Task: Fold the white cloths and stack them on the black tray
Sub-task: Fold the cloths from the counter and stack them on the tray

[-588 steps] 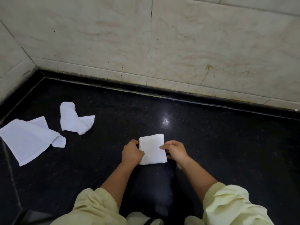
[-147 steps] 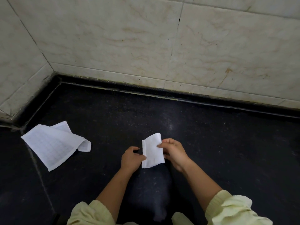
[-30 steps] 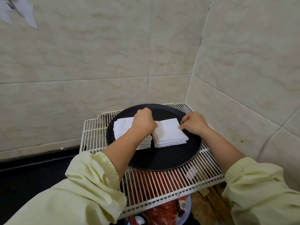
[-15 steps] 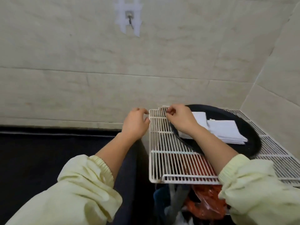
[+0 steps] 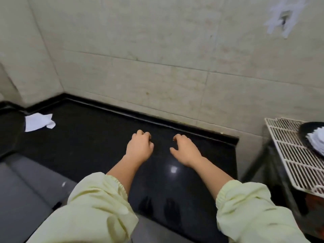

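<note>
One loose white cloth [image 5: 39,120] lies crumpled at the far left of the black counter [image 5: 91,137]. At the right edge, the black tray [image 5: 309,128] sits on a white wire rack [image 5: 294,155], with folded white cloths [image 5: 317,140] stacked on it, only partly in view. My left hand [image 5: 140,146] and my right hand [image 5: 185,149] hover side by side over the middle of the counter. Both hold nothing, with the fingers loosely curled and apart. The loose cloth is well to the left of my left hand.
Beige tiled walls close off the back and left of the counter. A dark rounded object [image 5: 8,132] sits at the far left beside the cloth. A grey surface [image 5: 22,193] lies below the counter's front edge. A torn patch with a hook [image 5: 282,16] marks the wall.
Both hands have left the tray and rack and swung left over the black counter. The view turned left, so the tray now sits at the right edge and the loose cloth shows again.
</note>
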`<state>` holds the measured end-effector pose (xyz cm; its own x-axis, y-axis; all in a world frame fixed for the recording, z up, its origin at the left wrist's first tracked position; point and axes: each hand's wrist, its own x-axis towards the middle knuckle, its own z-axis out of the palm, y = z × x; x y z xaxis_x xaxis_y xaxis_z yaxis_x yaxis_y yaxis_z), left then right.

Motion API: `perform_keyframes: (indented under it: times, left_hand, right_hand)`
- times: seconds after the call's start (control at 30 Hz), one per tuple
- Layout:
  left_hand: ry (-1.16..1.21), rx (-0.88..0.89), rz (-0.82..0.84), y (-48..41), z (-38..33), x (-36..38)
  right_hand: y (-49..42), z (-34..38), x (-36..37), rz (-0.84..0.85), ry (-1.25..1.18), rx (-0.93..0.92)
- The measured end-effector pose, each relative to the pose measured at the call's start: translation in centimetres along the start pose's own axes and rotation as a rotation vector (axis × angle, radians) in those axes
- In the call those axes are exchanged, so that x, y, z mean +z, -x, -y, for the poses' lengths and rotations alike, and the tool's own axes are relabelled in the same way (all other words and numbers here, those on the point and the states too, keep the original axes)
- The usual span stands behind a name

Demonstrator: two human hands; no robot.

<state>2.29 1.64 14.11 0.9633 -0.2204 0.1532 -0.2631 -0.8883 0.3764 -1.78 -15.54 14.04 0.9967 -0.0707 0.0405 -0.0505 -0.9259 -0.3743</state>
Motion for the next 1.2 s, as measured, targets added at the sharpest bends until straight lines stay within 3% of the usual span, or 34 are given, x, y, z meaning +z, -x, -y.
perform_keyframes:
  times: [0.33,0.6,0.8,1.2]
  left_hand:
    - [-0.140,-0.303,-0.023,1.0,19.4,-6.4]
    - [-0.148,-0.421,-0.078,-3.5,31.1,-9.2]
    - [-0.166,-0.492,-0.147,-7.2,39.3,-10.2]
    - [-0.092,-0.609,-0.089,-14.9,54.7,-9.4]
  right_hand:
    - [-7.7,17.9,9.7,0.133,0.074,-0.242]
    - [-16.2,28.5,15.3,0.171,0.077,-0.366]
    - [-22.4,34.8,20.1,0.208,0.106,-0.392]
    - [-33.5,45.4,29.0,0.354,0.219,-0.389]
